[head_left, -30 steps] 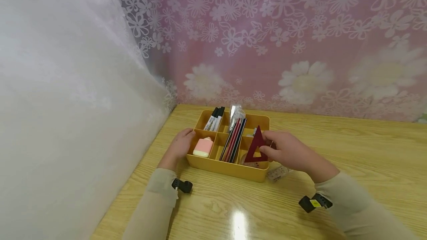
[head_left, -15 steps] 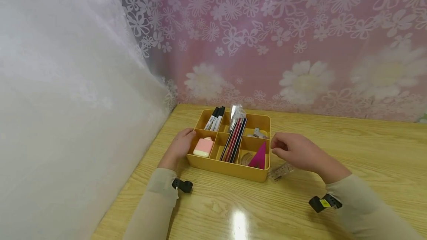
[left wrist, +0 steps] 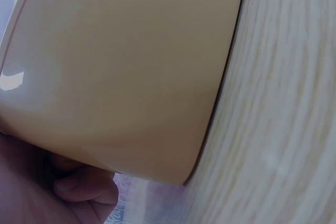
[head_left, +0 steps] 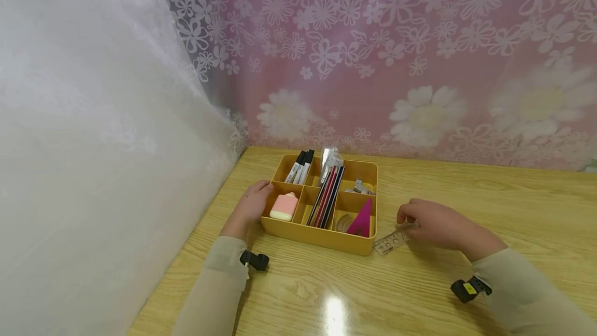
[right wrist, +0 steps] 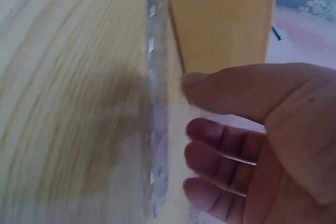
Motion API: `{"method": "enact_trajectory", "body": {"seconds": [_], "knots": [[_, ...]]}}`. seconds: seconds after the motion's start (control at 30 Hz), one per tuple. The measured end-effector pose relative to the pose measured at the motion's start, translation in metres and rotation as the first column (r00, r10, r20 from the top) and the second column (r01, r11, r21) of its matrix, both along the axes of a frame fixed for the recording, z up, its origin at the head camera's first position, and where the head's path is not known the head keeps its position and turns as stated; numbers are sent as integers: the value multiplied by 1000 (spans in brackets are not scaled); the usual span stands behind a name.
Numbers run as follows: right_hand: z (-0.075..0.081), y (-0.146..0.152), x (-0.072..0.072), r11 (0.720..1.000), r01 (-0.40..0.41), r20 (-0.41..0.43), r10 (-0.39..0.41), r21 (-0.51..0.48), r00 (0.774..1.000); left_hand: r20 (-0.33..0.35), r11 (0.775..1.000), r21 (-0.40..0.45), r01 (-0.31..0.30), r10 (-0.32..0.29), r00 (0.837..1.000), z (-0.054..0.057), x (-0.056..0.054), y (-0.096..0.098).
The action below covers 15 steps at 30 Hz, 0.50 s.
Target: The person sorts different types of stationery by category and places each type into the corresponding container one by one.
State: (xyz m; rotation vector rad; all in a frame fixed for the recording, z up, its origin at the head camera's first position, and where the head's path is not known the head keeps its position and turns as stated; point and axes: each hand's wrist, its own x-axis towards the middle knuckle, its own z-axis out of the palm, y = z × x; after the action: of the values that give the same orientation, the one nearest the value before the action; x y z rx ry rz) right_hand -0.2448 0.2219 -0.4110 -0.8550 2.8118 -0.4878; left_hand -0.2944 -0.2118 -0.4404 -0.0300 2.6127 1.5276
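Note:
A yellow compartment box (head_left: pixel 322 240) stands on the table, and my left hand (head_left: pixel 252 203) grips its left wall. In the left wrist view, curled fingers (left wrist: pixel 86 187) show at the box's corner. To the right of the box lies a clear plastic ruler (head_left: pixel 389 243). My right hand (head_left: pixel 436 225) hovers at the ruler's far end; in the right wrist view its thumb and fingers are loosely bent beside the ruler (right wrist: pixel 158 103), with a gap between. The front right compartment holds a magenta set square (head_left: pixel 363 220) and a clear protractor (head_left: pixel 344 223).
Other compartments hold black-capped markers (head_left: pixel 300 168), a clear plastic packet (head_left: pixel 330 161), several long pencils (head_left: pixel 327 198), a pink-and-cream bottle (head_left: pixel 284 207) and small grey pieces (head_left: pixel 360 186). A white sheet (head_left: pixel 116 134) hangs at the left; a floral pink curtain (head_left: pixel 354 92) backs the table.
My right hand has let go of the set square, leaving it in the front right compartment, and has moved right and down to the ruler. The left hand stays on the box.

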Motion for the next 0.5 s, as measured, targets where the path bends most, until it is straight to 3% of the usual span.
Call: {"method": "enact_trajectory", "body": {"seconds": [0.2, 0.5], "knots": [[-12, 7, 0, 997, -3, -28, 5, 78, 1000, 1, 1000, -5, -6, 6, 1000, -1, -1, 1], [-17, 5, -6, 997, -32, -61, 37, 77, 997, 6, 1000, 1, -4, 4, 1000, 0, 0, 0]]}}
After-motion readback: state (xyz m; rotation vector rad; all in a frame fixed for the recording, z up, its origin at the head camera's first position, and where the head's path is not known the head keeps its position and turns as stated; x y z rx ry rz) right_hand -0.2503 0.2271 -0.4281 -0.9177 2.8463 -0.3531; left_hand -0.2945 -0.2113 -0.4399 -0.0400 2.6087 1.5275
